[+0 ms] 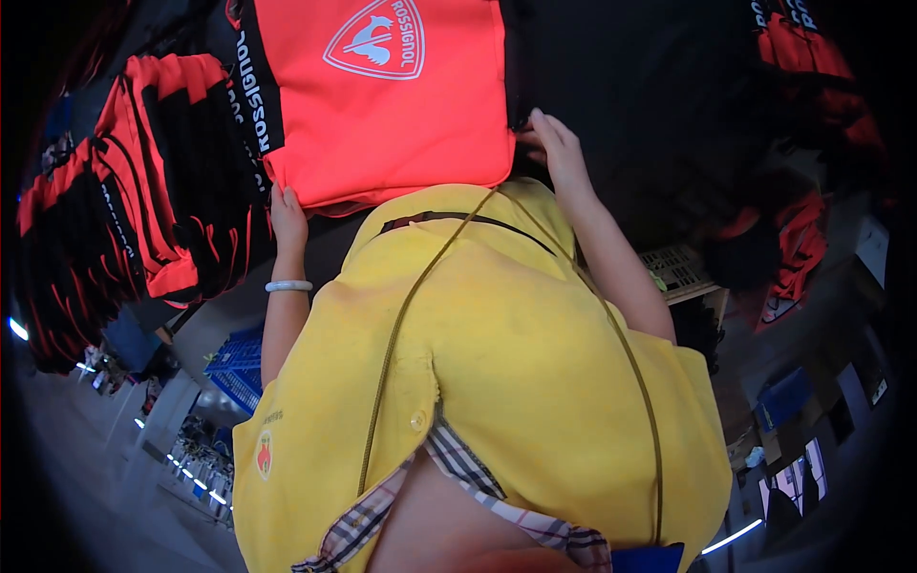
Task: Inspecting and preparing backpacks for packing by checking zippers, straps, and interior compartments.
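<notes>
A red fabric bag (401, 134) with black side panels and a pale shield emblem lies flat in front of me, its near edge against my body. At its near left corner my left hand (288, 222) is closed on the edge, fingertips partly hidden by the cloth. My right hand (564, 160) is at the right side near the front corner, its fingers bent onto the black edge and pinching it. Part of the right fingers is lost against the dark material.
Stacks of red and black bags (143, 181) crowd the left side. More red and black pieces (812, 67) lie at the far right, and others (798, 248) hang lower. A blue crate (237, 368) stands below left; a pale slatted crate (673, 270) sits beside my right forearm.
</notes>
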Available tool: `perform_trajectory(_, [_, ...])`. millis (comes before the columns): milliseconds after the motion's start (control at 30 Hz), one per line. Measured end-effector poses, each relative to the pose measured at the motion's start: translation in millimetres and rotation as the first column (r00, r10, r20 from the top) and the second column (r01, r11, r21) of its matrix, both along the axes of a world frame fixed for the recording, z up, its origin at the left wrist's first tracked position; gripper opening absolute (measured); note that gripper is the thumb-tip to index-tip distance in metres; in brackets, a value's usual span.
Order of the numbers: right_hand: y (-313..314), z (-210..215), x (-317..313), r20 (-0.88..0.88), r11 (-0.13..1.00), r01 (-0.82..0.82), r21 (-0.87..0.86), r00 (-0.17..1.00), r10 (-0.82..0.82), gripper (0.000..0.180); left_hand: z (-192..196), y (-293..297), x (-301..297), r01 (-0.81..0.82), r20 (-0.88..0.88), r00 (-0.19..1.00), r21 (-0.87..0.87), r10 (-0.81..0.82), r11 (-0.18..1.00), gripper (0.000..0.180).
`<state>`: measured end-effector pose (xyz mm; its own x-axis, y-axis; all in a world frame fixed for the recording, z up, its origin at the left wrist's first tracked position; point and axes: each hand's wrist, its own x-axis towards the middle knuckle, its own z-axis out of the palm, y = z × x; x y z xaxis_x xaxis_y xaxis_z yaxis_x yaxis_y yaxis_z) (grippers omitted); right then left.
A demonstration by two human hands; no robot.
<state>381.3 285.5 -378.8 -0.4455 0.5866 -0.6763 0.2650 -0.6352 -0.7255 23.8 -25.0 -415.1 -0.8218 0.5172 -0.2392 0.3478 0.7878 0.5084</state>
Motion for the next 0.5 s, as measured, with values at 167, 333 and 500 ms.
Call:
perform_trajectory(167, [21.1, -4.7, -6.5, -0.399, 0.948, 0.163, -0.274, 0.877, -0.266, 0.011, 22.8, 20.6, 18.6, -0.174, 0.253, 0.953, -0.006, 0.170, 0.985, 0.040])
perform_trajectory(333, [30.9, 3.7, -11.3, -0.511, 0.947, 0.092, -0.307, 0.824, -0.246, 0.013, 39.1, 25.4, 27.6, -0.377, 0.443, 0.831, 0.004, 0.336, 0.926, 0.042])
perform_trajectory(500, [71.7, 5.1, -20.0, 0.437, 0.774, -0.273, 0.571, 0.900, -0.005, 0.012, 57.7, 13.0, 15.0, -0.198, -0.017, 0.978, -0.362, 0.206, 0.911, 0.038])
